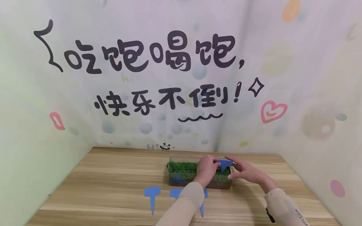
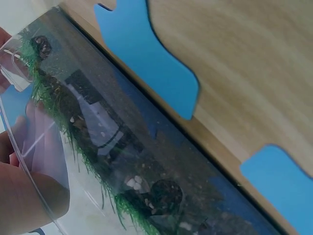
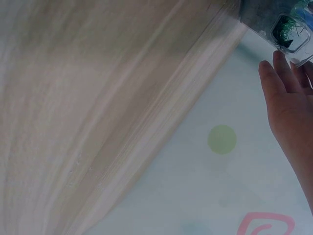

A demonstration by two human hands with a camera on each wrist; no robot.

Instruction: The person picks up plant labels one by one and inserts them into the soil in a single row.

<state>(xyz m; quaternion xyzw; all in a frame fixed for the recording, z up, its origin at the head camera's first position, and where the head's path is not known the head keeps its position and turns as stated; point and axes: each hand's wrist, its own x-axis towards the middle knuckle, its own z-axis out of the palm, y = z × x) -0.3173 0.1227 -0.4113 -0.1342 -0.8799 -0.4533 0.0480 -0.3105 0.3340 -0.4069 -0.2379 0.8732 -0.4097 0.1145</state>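
While the clear box (image 1: 198,182) of green grass (image 1: 181,167) stood near the back of the wooden table (image 1: 99,188), a blue plant label (image 1: 225,164) was held upright over its right end. The label's head was pinched by the curled fingers of the left hand (image 1: 207,168). The right hand (image 1: 244,172) was laid against the box's right end with fingers fairly straight; whether the label was touched by it could not be told. Two more blue labels (image 1: 152,196) were seen flat on the table in front of the box, one partly covered by the left sleeve (image 1: 183,204).
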